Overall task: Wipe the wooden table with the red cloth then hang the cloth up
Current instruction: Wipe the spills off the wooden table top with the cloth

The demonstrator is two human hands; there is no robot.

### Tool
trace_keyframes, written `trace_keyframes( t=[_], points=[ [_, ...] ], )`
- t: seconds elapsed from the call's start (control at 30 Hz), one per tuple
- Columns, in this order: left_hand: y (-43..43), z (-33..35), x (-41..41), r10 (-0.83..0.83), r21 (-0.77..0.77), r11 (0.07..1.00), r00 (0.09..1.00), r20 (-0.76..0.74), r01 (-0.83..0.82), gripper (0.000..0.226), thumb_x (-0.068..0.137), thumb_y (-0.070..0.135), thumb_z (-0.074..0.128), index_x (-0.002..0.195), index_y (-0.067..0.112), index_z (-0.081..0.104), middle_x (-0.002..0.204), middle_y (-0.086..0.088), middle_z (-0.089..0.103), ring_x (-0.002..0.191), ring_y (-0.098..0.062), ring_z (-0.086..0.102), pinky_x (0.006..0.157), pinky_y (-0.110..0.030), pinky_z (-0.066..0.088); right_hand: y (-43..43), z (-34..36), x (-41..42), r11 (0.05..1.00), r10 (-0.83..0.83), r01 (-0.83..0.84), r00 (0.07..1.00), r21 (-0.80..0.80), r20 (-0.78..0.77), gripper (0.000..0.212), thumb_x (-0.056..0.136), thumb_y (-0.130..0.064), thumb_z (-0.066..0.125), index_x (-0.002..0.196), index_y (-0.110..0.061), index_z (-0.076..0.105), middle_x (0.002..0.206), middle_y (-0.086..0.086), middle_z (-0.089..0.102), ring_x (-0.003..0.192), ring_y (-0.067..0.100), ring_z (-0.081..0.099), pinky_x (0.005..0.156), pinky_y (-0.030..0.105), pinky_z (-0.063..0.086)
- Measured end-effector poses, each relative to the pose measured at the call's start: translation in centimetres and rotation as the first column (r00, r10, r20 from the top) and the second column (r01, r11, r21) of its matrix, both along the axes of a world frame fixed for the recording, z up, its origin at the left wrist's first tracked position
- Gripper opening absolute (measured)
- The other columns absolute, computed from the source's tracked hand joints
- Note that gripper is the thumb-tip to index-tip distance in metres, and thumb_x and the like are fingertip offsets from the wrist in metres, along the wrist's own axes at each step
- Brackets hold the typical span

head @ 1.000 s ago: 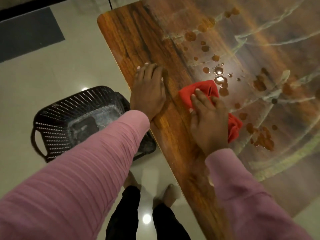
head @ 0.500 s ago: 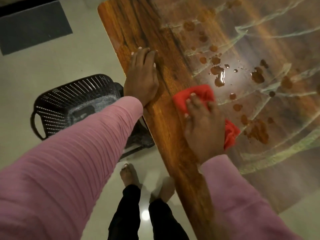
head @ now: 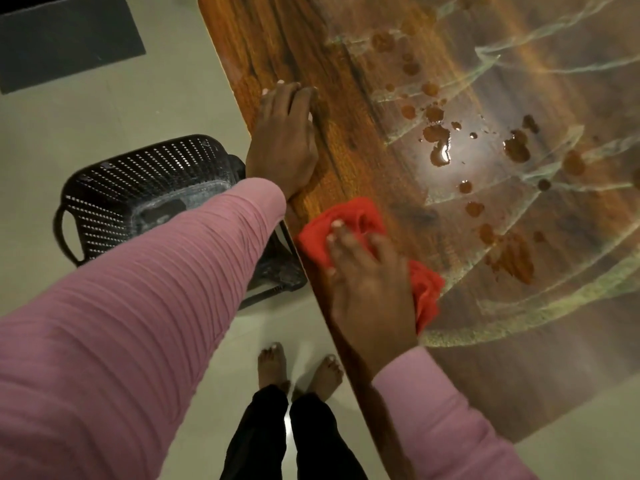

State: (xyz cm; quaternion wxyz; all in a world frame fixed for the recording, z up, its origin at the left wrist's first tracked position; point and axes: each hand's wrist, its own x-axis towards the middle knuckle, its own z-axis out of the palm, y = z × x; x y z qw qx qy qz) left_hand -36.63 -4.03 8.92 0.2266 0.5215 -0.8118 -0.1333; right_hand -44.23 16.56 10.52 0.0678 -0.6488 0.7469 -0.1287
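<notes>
head: right hand (head: 370, 289) presses red cloth (head: 353, 216) (bunched).

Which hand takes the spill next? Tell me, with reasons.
Right. The right hand presses the cloth on the table, the spill just beyond it. The left hand lies flat on the wood, holding nothing.

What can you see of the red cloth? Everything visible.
The red cloth is bright red, soft-looking fabric, crumpled into a loose wad with folds showing. It lies on the wooden table near its edge, short of the brown spill drops. The right hand presses on it with spread fingers, covering its middle. Red shows beyond the fingertips and to the right of the hand.
</notes>
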Motion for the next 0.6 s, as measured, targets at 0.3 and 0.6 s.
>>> trace_keyframes(
  t=[0.3,0.6],
  points=[
    [0.0,-0.4,0.2,-0.003,-0.055,0.998,1.000,-0.018,0.002,0.041,0.096,0.015,0.034,0.134,0.009,0.048,0.135,-0.013,0.048,0.127,-0.029,0.042,0.117,-0.040,0.019,-0.8,0.4,-1.8,0.972,-0.224,0.231,0.968,-0.052,0.110,0.040,0.087,-0.016,0.057,0.126,-0.012,0.061,0.136,0.000,0.055,0.118,0.034,0.045,0.099,0.049,0.038],
    [0.3,-0.3,0.4,-0.025,-0.092,0.995,0.998,0.053,0.030,0.042,0.097,0.019,0.031,0.135,0.012,0.046,0.136,-0.010,0.048,0.127,-0.028,0.041,0.118,-0.039,0.018,3.7,0.8,-1.5,0.996,-0.083,0.083,0.997,-0.026,0.010,0.037,0.092,-0.020,0.046,0.124,-0.012,0.062,0.135,0.001,0.056,0.114,0.033,0.054,0.098,0.044,0.043]
  ],
)
